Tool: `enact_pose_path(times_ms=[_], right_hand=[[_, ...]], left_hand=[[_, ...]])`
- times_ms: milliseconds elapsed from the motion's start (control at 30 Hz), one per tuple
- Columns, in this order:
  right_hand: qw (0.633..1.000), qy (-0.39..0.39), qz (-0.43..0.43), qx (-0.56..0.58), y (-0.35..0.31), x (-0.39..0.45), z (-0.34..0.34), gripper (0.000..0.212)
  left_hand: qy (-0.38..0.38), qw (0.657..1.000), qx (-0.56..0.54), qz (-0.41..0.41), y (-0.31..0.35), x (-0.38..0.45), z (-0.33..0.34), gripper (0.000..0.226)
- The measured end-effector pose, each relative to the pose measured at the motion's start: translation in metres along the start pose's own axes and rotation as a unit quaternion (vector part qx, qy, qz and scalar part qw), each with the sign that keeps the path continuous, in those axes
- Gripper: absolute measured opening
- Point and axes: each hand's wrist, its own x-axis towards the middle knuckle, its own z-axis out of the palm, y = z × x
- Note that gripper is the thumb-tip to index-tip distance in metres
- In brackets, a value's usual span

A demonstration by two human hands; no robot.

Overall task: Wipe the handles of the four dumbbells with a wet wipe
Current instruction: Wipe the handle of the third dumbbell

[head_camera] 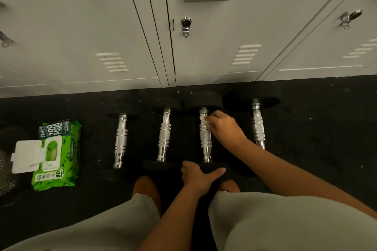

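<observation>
Several black dumbbells with chrome handles lie side by side on the dark floor. My right hand [225, 128] presses a small white wet wipe [204, 119] against the far end of the third dumbbell's handle [205, 138]. My left hand [199, 175] grips that dumbbell's near black head [212, 168]. The other handles lie bare: the leftmost handle [120, 140], the second handle [164, 134] and the rightmost handle [258, 126].
A green pack of wet wipes [56, 155] lies at the left with its white lid flipped open. White lockers [204, 36] stand right behind the dumbbells. A dark mesh object [8, 169] sits at the far left edge. My knees and brown shoes fill the bottom.
</observation>
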Motion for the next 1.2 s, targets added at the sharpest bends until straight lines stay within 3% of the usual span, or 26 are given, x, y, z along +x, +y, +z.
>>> enact_pose_path(times_ms=[300, 767, 1200], right_hand=[[0.989, 0.043, 0.091, 0.104, -0.002, 0.002, 0.004, 0.025], [0.989, -0.016, 0.145, 0.035, -0.011, 0.012, 0.002, 0.018], [0.968, -0.031, 0.221, 0.115, -0.004, 0.024, -0.002, 0.023]], left_hand=[[-0.001, 1.0, -0.001, 0.006, 0.0, -0.001, 0.0, 0.112], [0.001, 1.0, -0.001, 0.01, 0.0, 0.0, -0.001, 0.113], [0.001, 1.0, 0.001, 0.011, 0.0, -0.001, -0.001, 0.111]])
